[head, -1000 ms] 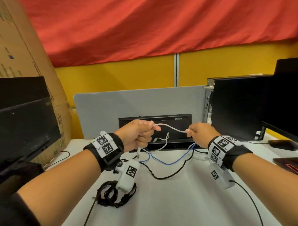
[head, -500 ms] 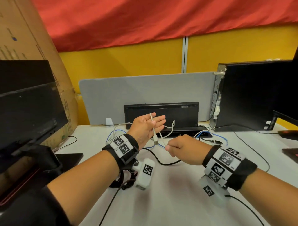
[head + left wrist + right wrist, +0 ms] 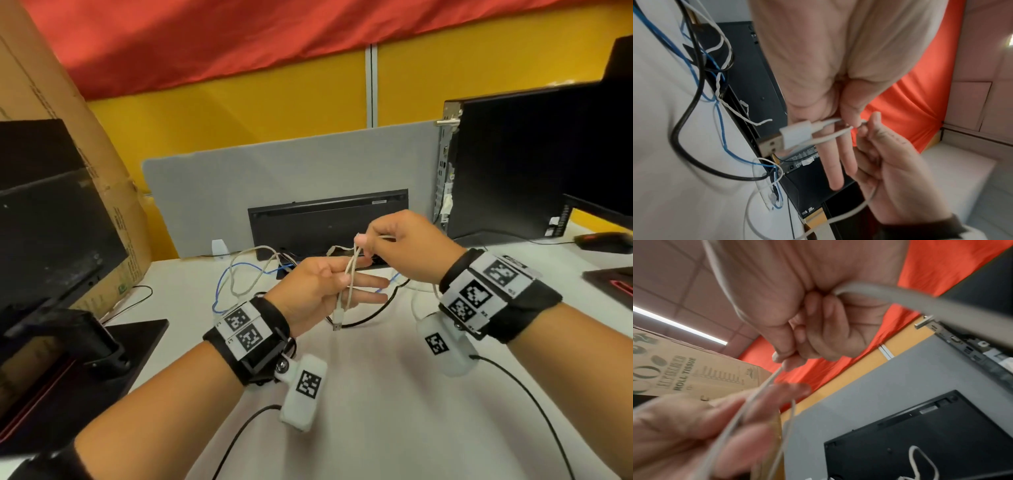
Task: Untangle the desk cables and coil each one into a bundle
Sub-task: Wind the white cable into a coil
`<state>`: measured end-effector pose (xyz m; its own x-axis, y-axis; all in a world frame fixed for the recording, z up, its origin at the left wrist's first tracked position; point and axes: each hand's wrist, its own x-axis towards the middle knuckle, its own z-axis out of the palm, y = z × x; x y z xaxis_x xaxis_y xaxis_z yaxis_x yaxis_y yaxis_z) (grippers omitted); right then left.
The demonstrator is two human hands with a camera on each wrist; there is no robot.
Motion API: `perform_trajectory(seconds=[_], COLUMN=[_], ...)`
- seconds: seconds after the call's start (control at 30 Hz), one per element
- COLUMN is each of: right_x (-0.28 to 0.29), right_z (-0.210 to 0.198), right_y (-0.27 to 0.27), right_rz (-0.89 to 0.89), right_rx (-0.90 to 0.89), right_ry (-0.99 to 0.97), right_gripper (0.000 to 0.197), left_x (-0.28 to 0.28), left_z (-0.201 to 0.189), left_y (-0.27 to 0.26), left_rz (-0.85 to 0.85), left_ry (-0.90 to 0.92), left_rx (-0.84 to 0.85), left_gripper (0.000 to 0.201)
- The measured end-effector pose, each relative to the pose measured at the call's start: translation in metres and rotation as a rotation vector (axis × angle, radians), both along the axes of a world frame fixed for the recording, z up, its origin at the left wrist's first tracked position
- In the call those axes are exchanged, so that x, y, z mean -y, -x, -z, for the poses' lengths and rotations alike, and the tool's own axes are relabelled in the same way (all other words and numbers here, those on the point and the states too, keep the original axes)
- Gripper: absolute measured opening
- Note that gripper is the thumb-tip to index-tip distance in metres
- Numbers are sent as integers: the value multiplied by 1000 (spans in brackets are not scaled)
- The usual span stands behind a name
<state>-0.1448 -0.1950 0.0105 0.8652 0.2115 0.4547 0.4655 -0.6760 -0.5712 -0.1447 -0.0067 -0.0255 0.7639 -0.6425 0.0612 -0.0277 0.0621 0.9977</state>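
Note:
A thin white cable (image 3: 349,274) runs in two strands across the straight fingers of my left hand (image 3: 329,287), held a little above the desk. In the left wrist view the thumb presses the strands against the fingers. The cable's USB plug (image 3: 337,320) dangles below the palm; it shows large in the left wrist view, USB plug (image 3: 789,138). My right hand (image 3: 400,240) is just above and behind the left fingertips, fingers curled, pinching the same white cable (image 3: 764,386) at its upper bend. A blue cable (image 3: 222,287), a black cable (image 3: 370,320) and a grey-white cable (image 3: 246,270) lie tangled on the white desk (image 3: 376,411).
A black keyboard (image 3: 325,226) leans on a grey divider panel (image 3: 274,178) behind the hands. A computer tower (image 3: 531,164) and mouse (image 3: 603,241) stand right. A dark monitor (image 3: 51,222) and cardboard box (image 3: 68,120) are left. Thin black wrist-camera leads trail over the near desk.
My left hand went from a fist to straight fingers. My right hand dipped low, then rose above the left fingertips, laying a second strand of white cable across the left hand.

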Motion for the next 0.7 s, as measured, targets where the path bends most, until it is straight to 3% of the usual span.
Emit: perform_trajectory(seconds=[0.27, 0.43, 0.57, 0.7], right_x=[5, -3, -16, -25], right_z=[37, 60, 76, 78], right_y=[-17, -14, -3, 13], right_rz=[109, 79, -7, -98], right_rx=[-4, -137, -256, -270], right_ry=[-172, -88, 83, 210], right_gripper=[32, 33, 29, 33], left_x=[1, 5, 7, 7], left_z=[6, 1, -5, -1], left_y=[3, 6, 0, -8], left_rz=[104, 111, -78, -269], left_ry=[144, 352, 456, 326], left_rx=[-86, -132, -147, -2], left_gripper=[39, 41, 34, 51])
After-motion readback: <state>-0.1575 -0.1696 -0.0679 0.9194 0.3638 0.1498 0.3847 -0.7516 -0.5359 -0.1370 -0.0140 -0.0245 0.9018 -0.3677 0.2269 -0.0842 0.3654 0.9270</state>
